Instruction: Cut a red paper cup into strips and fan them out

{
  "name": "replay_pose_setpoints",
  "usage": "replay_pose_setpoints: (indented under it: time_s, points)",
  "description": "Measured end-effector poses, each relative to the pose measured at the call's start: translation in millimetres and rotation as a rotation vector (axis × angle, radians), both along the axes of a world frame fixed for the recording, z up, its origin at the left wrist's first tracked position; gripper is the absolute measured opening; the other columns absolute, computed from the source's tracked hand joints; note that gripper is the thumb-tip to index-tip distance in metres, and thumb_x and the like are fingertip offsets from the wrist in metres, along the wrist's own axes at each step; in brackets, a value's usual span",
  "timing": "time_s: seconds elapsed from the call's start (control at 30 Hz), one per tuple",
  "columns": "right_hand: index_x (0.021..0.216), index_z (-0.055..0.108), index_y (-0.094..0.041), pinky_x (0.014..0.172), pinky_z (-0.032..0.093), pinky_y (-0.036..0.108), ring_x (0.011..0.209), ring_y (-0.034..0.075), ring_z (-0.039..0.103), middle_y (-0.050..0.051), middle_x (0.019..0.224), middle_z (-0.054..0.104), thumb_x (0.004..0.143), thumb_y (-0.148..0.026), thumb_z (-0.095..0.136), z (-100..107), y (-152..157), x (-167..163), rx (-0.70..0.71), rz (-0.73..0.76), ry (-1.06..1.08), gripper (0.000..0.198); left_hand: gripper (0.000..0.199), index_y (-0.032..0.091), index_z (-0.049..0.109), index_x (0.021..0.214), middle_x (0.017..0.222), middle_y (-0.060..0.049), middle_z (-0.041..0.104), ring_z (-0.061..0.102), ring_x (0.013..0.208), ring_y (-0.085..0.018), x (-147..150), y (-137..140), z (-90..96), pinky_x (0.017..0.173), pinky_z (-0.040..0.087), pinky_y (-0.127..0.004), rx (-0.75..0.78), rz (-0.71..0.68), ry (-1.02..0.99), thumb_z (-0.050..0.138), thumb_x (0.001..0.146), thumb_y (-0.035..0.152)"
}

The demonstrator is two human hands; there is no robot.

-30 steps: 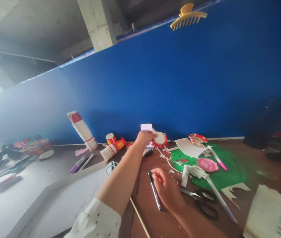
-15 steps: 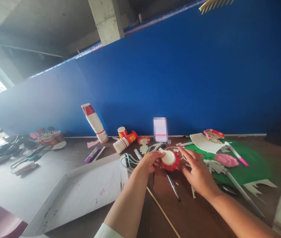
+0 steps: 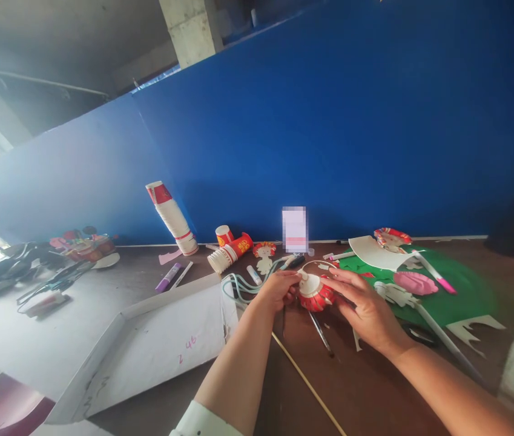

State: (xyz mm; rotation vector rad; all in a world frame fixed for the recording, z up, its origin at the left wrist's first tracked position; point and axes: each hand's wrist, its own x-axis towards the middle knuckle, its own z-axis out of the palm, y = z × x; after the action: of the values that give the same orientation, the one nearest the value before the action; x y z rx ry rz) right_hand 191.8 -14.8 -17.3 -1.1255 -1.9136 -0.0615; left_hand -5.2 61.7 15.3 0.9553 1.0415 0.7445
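First: Where is the red-and-white fringed piece (image 3: 316, 295) found?
Second: It is held between the two hands, just above the brown table (image 3: 356, 393).
First: How is it gripped?
Second: Its left edge is pinched between the thumb and fingers of the left hand (image 3: 280, 289). The fingers of the right hand (image 3: 368, 306) are set a little apart from the thumb at the right edge; whether they are clamped on it cannot be told.
First: Which way is it pointed?
Second: The round white face is turned upward, and the red strips are fanned out toward the wearer and to the right. The outline is seen as roughly round, so no clear long axis can be made out.
First: What is noted nearby?
Second: A pen (image 3: 322, 336) is seen below the piece, its long axis slanted toward the near right. A thin stick (image 3: 309, 386) is laid closer to the wearer, slanted the same way. The green disc (image 3: 470, 284) is noted to the right, the white tray (image 3: 148, 357) to the left
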Motion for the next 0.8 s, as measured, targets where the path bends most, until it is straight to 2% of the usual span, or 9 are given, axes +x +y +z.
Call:
replay_pose_setpoints:
  time_s: [0.2,0.27,0.4,0.47,0.53,0.7,0.8]
  points:
    - [0.115,0.064,-0.028,0.102,0.045,0.042,0.116,0.023,0.058,0.006,0.121,0.064,0.089,-0.029,0.059,7.2,-4.1,-6.0,-0.027,-0.023,0.250,0.027,0.015,0.013,0.062,0.082,0.050,0.006,0.044,0.034,0.039,-0.001,-0.6,1.2,-3.4,0.038,0.019,-0.013,0.048,-0.046,-0.009,0.065,0.079,0.027]
    - [0.108,0.067,-0.026,0.096,0.049,0.040,0.111,0.024,0.061,0.006,0.117,0.067,0.087,-0.037,0.061,13.1,-6.3,-8.7,-0.129,-0.048,0.405,0.024,0.015,0.013,0.061,0.080,0.051,0.005,0.045,0.035,0.040,-0.001,-0.4,0.9,-4.0,0.038,0.020,-0.013,0.043,-0.064,-0.024,0.064,0.080,0.027]
    - [0.101,0.068,-0.023,0.074,0.057,0.035,0.080,0.022,0.071,0.004,0.090,0.074,0.080,-0.049,0.066,24.2,-7.8,-10.2,-0.437,-0.116,0.745,0.034,0.018,0.012,0.062,0.081,0.056,0.003,0.050,0.040,0.043,-0.002,1.7,0.1,-4.9,0.039,0.024,-0.013,0.027,-0.057,-0.006,0.067,0.079,0.030]
    - [0.095,0.068,-0.023,0.070,0.058,0.034,0.074,0.022,0.071,0.002,0.081,0.073,0.076,-0.051,0.069,26.5,-5.8,-8.8,-0.513,-0.129,0.876,0.034,0.020,0.012,0.063,0.081,0.058,0.002,0.052,0.041,0.044,-0.002,3.8,-0.1,-6.1,0.039,0.025,-0.013,0.036,-0.057,0.025,0.069,0.077,0.030]
    - [0.088,0.068,-0.023,0.067,0.060,0.033,0.071,0.021,0.070,0.001,0.080,0.072,0.073,-0.051,0.071,25.9,-2.5,-6.6,-0.554,-0.136,0.989,0.032,0.020,0.012,0.063,0.080,0.060,0.002,0.053,0.042,0.045,-0.002,6.2,-0.5,-7.3,0.039,0.026,-0.013,0.045,-0.071,0.056,0.071,0.076,0.030]
    - [0.086,0.068,-0.024,0.055,0.060,0.032,0.058,0.018,0.067,0.000,0.074,0.067,0.071,-0.052,0.072,17.8,4.4,-1.6,-0.621,-0.210,1.082,0.032,0.019,0.012,0.066,0.085,0.059,0.002,0.054,0.043,0.045,-0.003,11.8,-4.1,-7.7,0.039,0.026,-0.014,0.063,-0.111,0.162,0.071,0.075,0.027]
    - [0.085,0.068,-0.023,0.052,0.061,0.032,0.059,0.020,0.068,0.001,0.073,0.066,0.074,-0.053,0.068,14.0,6.2,0.8,-0.550,-0.184,0.993,0.032,0.018,0.012,0.068,0.086,0.052,0.003,0.051,0.042,0.043,-0.004,13.4,-6.7,-7.3,0.040,0.029,-0.016,0.113,-0.156,0.257,0.069,0.075,0.027]
